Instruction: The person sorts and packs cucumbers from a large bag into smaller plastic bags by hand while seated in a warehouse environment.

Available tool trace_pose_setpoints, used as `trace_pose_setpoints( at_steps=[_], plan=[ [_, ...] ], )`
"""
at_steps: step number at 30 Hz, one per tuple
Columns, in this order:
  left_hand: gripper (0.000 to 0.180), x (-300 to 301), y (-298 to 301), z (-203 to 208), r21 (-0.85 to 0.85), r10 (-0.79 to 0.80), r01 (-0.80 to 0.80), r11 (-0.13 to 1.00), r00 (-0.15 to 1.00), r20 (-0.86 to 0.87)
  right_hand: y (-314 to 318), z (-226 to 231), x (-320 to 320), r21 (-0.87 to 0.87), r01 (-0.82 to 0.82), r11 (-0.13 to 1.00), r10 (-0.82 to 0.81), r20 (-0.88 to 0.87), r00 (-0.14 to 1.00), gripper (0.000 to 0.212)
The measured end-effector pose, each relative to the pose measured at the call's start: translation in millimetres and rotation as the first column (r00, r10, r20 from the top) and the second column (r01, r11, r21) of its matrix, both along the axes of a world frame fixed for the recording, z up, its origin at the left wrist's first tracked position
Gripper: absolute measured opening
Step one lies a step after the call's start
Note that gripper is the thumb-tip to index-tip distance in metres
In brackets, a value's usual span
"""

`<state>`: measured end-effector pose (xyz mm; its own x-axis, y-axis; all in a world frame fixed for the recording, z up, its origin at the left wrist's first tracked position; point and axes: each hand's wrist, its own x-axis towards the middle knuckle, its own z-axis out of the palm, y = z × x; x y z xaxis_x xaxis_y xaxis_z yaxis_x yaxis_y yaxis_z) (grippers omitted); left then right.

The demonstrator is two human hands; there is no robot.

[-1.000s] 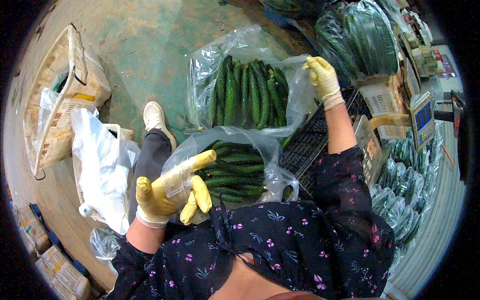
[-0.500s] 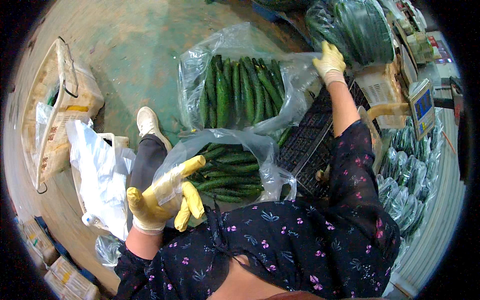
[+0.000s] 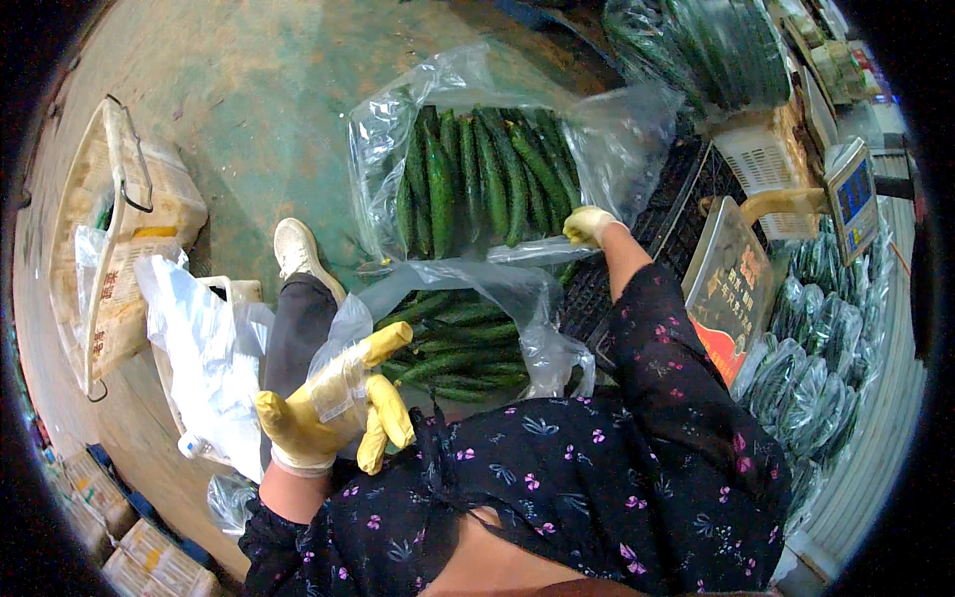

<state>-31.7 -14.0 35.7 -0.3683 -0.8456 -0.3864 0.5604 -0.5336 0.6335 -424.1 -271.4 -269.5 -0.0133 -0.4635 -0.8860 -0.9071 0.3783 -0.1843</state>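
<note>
Dark green cucumbers (image 3: 476, 179) lie side by side in a clear plastic bag (image 3: 622, 149) whose mouth is spread wide. My right hand (image 3: 591, 227), in a pale yellow glove, is closed on this bag's near right edge. Closer to me, a second clear bag (image 3: 438, 276) holds more cucumbers (image 3: 453, 343), lying crosswise. My left hand (image 3: 333, 403), in a yellow glove, is beside this nearer bag with thumb and forefinger stretched apart and the other fingers partly bent. Clear film lies across its palm and fingers.
Black crates (image 3: 637, 269) stand right of the bags, beside a scale with a display (image 3: 851, 199) and a printed panel (image 3: 731, 289). Bagged cucumbers (image 3: 731, 60) fill the far right. At left are a white crate (image 3: 149, 219) and white plastic bags (image 3: 204, 333). My shoe (image 3: 295, 249) is on the floor.
My right hand has come nearer and left, from the far right side of the farther bag to its near right edge. That bag's right side is folded differently. My left hand has barely moved.
</note>
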Motion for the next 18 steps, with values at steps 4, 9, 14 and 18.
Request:
trace_pose_setpoints(
  at_steps=[4, 9, 14, 18],
  plan=[
    [0.136, 1, 2, -6, 0.0, -0.055, 0.056, 0.998, 0.993, -0.106, -6, -2, 7, -0.055, -0.171, 0.984, 0.176, 0.106, 0.979, 0.026],
    [0.136, 2, 0, -10, -0.031, -0.084, 0.08, 0.996, 0.983, -0.162, 17, 14, 94, -0.057, 0.277, 0.959, -0.264, 0.17, 0.949, 0.061],
    [0.137, 3, -1, -9, -0.035, -0.083, 0.079, 0.996, 0.988, -0.132, 45, 8, 132, -0.386, 0.472, 0.793, -0.397, 0.26, 0.88, 0.084],
    [0.135, 0, 3, -9, -0.006, -0.029, 0.029, 1.0, 0.995, -0.092, 65, 37, 157, -0.343, 0.433, 0.834, -0.258, 0.451, 0.854, 0.069]
  ],
)
